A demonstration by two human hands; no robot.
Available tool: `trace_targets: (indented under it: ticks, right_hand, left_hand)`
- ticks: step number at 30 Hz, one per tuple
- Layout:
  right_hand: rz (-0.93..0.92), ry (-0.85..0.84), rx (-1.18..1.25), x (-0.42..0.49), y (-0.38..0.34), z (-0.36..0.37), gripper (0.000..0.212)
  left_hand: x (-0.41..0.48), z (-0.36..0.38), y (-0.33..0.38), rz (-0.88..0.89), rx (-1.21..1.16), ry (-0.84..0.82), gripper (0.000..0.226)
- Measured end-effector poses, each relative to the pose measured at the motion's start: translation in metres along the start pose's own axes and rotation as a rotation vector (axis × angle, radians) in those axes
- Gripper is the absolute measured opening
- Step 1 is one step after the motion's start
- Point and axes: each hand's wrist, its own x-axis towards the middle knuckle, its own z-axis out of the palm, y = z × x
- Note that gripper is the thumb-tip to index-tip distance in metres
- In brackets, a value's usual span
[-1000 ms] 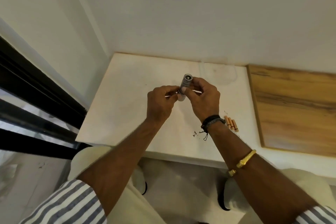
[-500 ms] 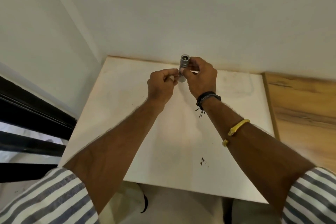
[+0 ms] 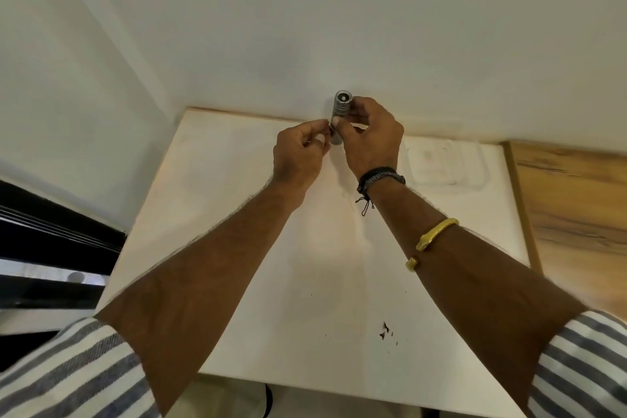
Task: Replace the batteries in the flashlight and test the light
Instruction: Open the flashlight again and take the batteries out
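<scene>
While upright, flashlight point(image 3: 342, 108) within curled right hand point(image 3: 371, 142).

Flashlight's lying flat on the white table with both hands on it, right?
No, not lying flat: the head view shows the flashlight held upright above the white table, with the right hand and left hand both on it.

Flashlight point(image 3: 342, 106) base (lower half) hidden behind fingers point(image 3: 350, 127).
</scene>
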Motion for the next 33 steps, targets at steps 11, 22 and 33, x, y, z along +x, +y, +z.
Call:
trace_targets:
  ticks: [11,22,33]
  right_hand:
    - [-0.001,0.031,0.014,0.01,0.005,0.009,0.033]
    - [0.084,0.084,0.102,-0.024,-0.014,-0.028,0.035]
    - [0.153,0.175,0.172,-0.121,-0.035,-0.12,0.013]
  left_hand:
    - [0.019,0.001,-0.004,0.009,0.043,-0.008,0.032]
    - [-0.023,0.001,0.019,0.012,0.047,0.08,0.03]
    - [-0.137,0.018,0.022,0.135,0.11,0.03,0.016]
